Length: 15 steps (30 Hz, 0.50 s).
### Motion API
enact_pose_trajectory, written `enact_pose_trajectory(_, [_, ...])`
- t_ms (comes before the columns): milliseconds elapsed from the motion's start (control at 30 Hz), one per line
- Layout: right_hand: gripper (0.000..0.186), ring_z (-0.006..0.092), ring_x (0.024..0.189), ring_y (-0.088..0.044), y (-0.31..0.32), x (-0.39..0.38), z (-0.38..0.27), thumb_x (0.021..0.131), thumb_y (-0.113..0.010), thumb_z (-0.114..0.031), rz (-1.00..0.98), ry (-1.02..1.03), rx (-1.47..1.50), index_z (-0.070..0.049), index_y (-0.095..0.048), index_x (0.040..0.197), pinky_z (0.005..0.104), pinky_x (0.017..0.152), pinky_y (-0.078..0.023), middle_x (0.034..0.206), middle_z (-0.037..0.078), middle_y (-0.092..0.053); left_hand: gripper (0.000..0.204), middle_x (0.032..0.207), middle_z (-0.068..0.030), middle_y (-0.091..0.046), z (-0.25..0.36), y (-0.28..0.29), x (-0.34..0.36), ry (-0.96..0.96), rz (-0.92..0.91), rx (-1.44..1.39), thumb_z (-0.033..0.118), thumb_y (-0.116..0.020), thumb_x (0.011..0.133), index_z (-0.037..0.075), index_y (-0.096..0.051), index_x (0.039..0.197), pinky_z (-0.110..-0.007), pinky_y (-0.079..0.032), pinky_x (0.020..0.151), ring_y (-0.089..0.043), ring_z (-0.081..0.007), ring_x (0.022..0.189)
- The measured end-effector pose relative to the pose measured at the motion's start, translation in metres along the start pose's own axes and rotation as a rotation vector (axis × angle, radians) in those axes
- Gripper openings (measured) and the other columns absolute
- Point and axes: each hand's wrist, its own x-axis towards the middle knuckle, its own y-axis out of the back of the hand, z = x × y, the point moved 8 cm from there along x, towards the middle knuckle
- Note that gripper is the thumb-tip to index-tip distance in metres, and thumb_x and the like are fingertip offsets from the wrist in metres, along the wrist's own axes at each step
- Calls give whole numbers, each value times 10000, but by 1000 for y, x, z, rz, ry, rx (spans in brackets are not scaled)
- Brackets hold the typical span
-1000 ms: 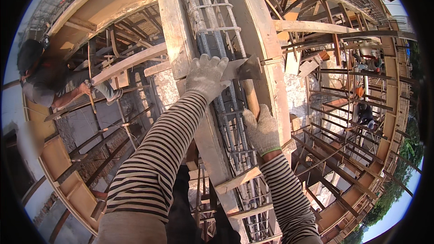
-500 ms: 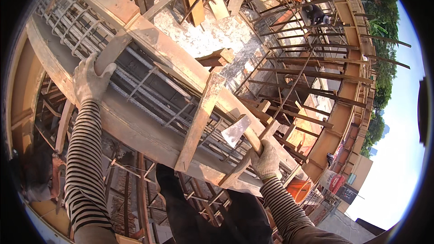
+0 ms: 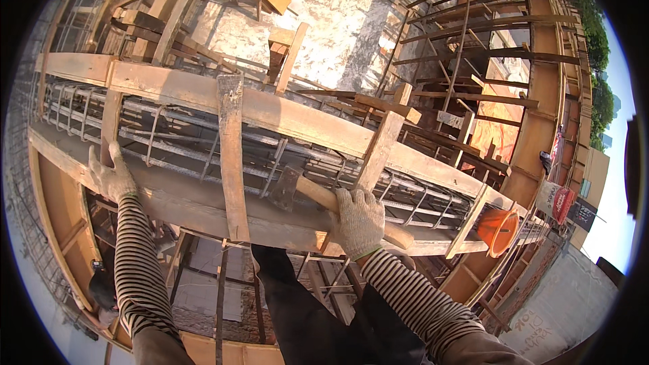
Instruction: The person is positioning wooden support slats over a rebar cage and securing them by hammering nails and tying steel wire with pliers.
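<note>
Right hand (image 3: 358, 223): we list knit-gloved fingers (image 3: 351, 203) wrapped round a wooden-handled hatchet (image 3: 316, 192), its broad metal head toward ten o'clock. From there, left hand (image 3: 113, 174), nine o'clock: knit-gloved fingers parted, against rough timber plank (image 3: 182, 206). Steel bars (image 3: 263, 140), eleven. Round-rimmed orange bucket (image 3: 497, 233), three.

On each hand (image 3: 359, 222) I wear an off-white knitted glove (image 3: 116, 178), the right cuff (image 3: 369, 254) edged in green, with snug sleeves (image 3: 140, 257) ringed in black and cream, and black trousers (image 3: 297, 307).
</note>
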Motion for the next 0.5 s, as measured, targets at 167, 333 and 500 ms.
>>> enact_pose_trajectory(167, [510, 296, 1210, -594, 2, -10, 7, 850, -798, -269, -75, -59, 44, -157, -588, 1302, 485, 931, -524, 1258, 82, -575, 711, 1531, -219, -478, 122, 28, -125, -124, -116, -339, 473, -652, 1005, 48, -470, 1545, -521, -336, 1214, -393, -383, 1469])
enact_pose_trajectory(333, [516, 314, 1209, -587, 21, -21, 35, 855, -791, -316, -71, -100, 214, -131, -584, 1290, 507, 1001, -478, 1237, 88, -578, 656, 1511, -204, -466, 286, 37, -257, -479, -374, -584, 379, -662, 1004, 39, -459, 1527, -522, -354, 1211, -425, -366, 1432])
enact_pose_trajectory(500, [504, 358, 1188, -596, 73, -50, 101, 898, -760, -393, 203, -123, 497, -102, -608, 1280, 527, 1058, -432, 1254, 123, -612, 723, 1456, -121, -522, 436, 39, -339, -761, -589, -595, 460, -779, 895, 102, -532, 1473, -520, -347, 1201, -448, -347, 1409])
